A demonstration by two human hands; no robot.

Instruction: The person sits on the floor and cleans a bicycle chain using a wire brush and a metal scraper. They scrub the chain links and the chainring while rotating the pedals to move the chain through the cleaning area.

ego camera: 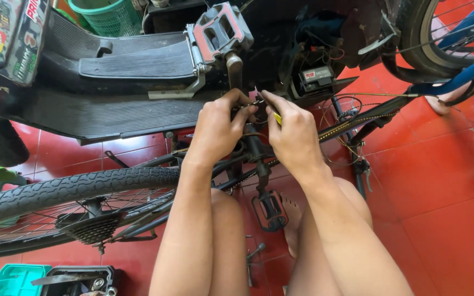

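Head view, steeply downward, close over bicycle [138, 186]

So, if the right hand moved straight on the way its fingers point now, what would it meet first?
The right hand points up and left, so it would probably first meet the left hand's fingertips, which it nearly touches. Behind them stands the crank arm under the grey pedal, though depth is unclear.

The bicycle wheel [67, 189] lies left of the pedal [270, 211], toolbox [78, 279] below it.
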